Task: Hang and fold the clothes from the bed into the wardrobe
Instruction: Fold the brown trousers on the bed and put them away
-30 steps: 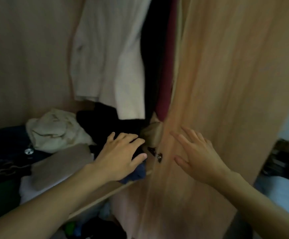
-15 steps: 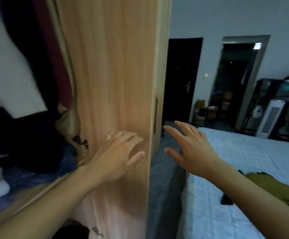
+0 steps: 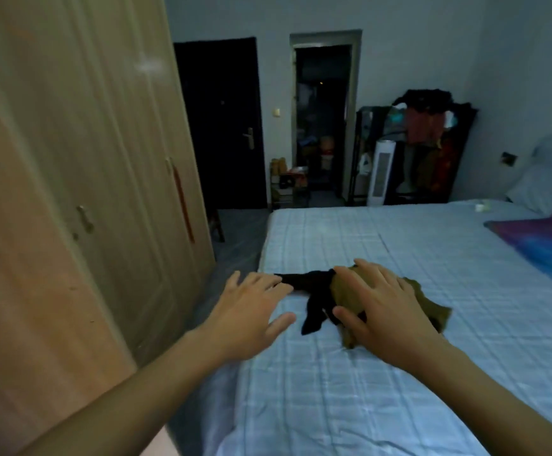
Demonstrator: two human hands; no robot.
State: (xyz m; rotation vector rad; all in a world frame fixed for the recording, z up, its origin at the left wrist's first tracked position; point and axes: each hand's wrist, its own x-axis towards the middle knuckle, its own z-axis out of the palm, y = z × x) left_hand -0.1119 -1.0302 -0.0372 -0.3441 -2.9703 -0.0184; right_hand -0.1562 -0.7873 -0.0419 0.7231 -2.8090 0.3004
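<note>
My left hand (image 3: 248, 312) and right hand (image 3: 389, 314) are both stretched out ahead of me, palms down, fingers straight and spread, gripping nothing. They hang over the near left corner of the bed (image 3: 350, 406), whose pale blue checked sheet runs bare towards me and off to the right.

Just past my fingers lie the clothes. A black garment (image 3: 314, 287) is strewn between my two hands, one end right at my left fingertips. An olive-brown garment (image 3: 432, 307) lies crumpled against it, mostly behind my right hand. I cannot tell whether my palm touches it. Both sit close to the bed's left edge, with open sheet all round them on the far and right sides.

The wardrobe (image 3: 70, 192) stands at my left with its doors closed, a red handle (image 3: 182, 205) on a farther door. Between it and the bed's edge runs a narrow strip of dark floor (image 3: 235, 245), bare as far as the wall.

A purple and blue pillow (image 3: 544, 241) lies at the right edge of the bed.

At the far wall are a dark closed door (image 3: 225, 126), an open doorway (image 3: 322, 120) with a low shelf (image 3: 284, 182) beside it, a white tower unit (image 3: 381, 172) and a loaded clothes rack (image 3: 432, 136).
</note>
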